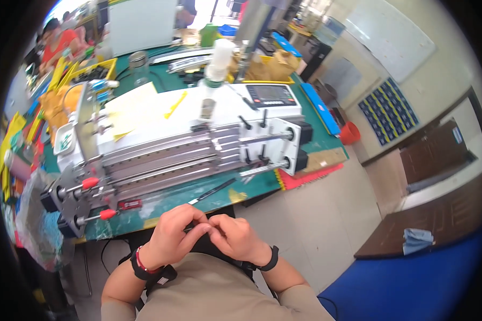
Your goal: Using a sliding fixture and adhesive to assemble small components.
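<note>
My left hand [178, 233] and my right hand [236, 236] meet in front of my body, just off the near edge of the bench. The fingertips of both are pinched together and touch each other. Whatever sits between them is too small or hidden to make out. Beyond them lies a silver metal machine [163, 170] with long rails, round rods and end plates. Two rods at its left end carry red tips [107, 214]. A slim dark-handled tool [218, 188] rests on the green bench top [166, 199] near my fingers, and a small red item [130, 204] lies to its left.
A white device with a screen [272, 95] stands behind the machine, beside a white bottle [218, 64]. A clear plastic bag [43, 224] hangs at the left corner. Yellow bins [99, 70] and a glass jar [139, 67] stand farther back. A person [59, 45] sits far left.
</note>
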The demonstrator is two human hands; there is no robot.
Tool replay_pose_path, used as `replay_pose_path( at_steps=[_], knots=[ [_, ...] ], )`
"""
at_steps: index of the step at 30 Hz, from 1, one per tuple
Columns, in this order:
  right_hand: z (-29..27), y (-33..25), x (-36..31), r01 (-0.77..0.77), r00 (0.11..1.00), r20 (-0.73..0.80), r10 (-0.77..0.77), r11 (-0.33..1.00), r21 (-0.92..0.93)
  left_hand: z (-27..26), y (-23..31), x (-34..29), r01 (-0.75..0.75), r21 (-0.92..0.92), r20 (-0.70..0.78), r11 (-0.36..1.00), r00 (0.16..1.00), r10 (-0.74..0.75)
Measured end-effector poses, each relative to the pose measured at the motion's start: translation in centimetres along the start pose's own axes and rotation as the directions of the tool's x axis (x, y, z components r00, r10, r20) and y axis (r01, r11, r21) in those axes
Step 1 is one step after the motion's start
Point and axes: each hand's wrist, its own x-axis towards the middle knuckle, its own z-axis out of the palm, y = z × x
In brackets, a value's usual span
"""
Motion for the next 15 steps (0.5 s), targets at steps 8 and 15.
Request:
replay_pose_path(
  at_steps=[8, 15],
  knots=[
    [-0.9, 1.3, 0.4, -0.240, 0.970, -0.028, 0.242, 0.968, 0.069, 1.0, -2.8, 1.6, 0.103, -0.104, -0.024, 0.989, 0.994, -0.106],
    [-2.2, 2.7, -1.4, -0.407, 0.856, -0.256, 0.450, 0.891, 0.203, 5.6, -4.1, 4.2, 0.325, -0.406, 0.099, 0.854, 0.945, -0.312]
  ],
)
